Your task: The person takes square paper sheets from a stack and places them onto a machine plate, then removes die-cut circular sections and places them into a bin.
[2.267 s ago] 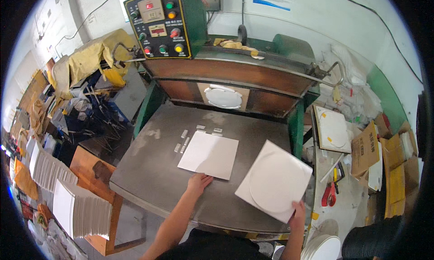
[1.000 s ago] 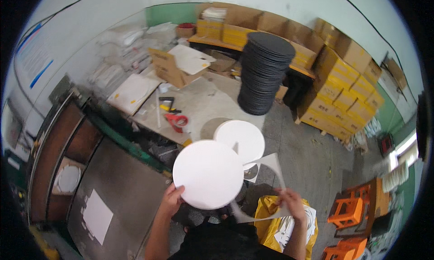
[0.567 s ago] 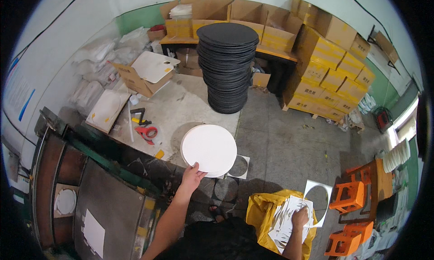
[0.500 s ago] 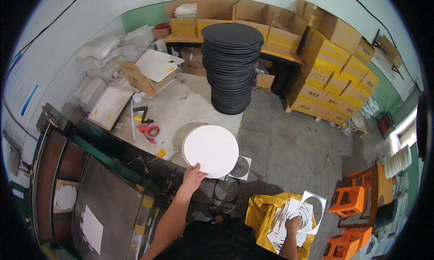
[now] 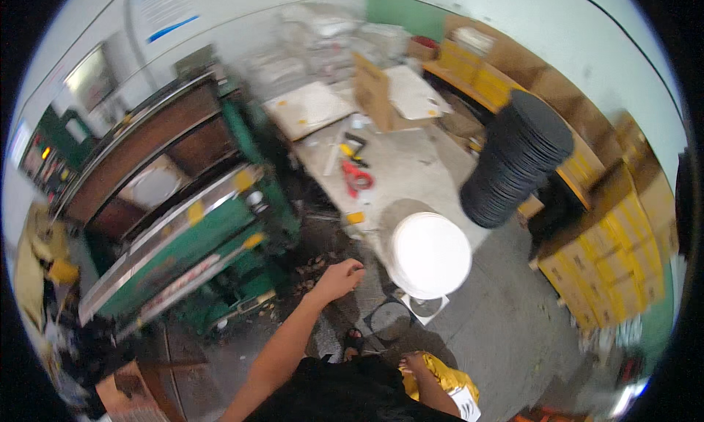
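Yellow cartons (image 5: 623,224) are stacked along the right edge of the frame, with more yellow boxes (image 5: 469,74) on a shelf at upper centre-right. An open brown cardboard box (image 5: 378,96) stands at upper centre on the worktable (image 5: 411,169), a white sheet lying just beside it. A white wall sign (image 5: 161,4) with a blue stripe hangs at upper left. A tall stack of black discs (image 5: 517,158) stands right of centre, beside the cartons. Red-handled scissors (image 5: 357,176) lie on the worktable at centre. The green press (image 5: 183,246) fills the left half, its control panel at far left; the picture is motion-blurred there.

A stack of white discs (image 5: 430,255) sits at the near end of the worktable, just right of centre. A white offcut sheet (image 5: 424,305) with a round hole lies directly below it.

The left hand (image 5: 339,279) is raised at centre, forearm coming up from the lower edge. Its fingers are loosely curled and hold nothing; it is near the white discs but apart from them.

The right hand (image 5: 412,363) is low at bottom centre, against a yellow bag (image 5: 447,382). Whether it is closed or gripping anything cannot be told; its fingers are hidden.
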Tool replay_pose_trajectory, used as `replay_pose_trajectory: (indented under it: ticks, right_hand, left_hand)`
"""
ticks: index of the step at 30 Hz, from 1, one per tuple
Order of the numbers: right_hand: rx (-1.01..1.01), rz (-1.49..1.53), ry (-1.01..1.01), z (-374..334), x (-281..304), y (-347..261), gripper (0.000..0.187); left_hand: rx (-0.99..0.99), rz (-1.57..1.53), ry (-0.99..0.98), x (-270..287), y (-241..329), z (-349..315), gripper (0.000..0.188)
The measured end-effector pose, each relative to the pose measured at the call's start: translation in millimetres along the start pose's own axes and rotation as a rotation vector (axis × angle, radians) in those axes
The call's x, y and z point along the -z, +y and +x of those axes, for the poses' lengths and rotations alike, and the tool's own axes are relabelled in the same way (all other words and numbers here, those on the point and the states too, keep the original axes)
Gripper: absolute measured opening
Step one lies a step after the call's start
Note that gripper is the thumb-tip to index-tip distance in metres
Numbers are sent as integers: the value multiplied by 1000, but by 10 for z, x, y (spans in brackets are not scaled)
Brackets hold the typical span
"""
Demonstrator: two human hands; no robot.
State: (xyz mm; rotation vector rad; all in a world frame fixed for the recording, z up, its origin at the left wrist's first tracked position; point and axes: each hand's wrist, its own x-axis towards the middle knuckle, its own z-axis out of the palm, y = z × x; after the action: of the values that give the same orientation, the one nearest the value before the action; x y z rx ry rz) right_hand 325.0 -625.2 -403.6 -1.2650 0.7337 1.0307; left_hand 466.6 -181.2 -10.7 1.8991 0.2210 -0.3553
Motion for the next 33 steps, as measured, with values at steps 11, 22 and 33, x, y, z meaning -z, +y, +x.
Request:
replay_pose_trajectory:
  ticks: [11,22,33]
  right_hand:
    - [-78,-900,-75,-86,-2587,-999,22]
    - [46,-1430,-467,-147,-4745,-112,26]
    - [-16,-1607,-423,276,-4572,-153,27]
  left_hand:
    - [351,-62,1927,749,-2861,-5902,21]
    - [685,-501,2458,-267,-2923,-9399,46]
    - [425,-775,2655,-391,-3105,-9449,30]
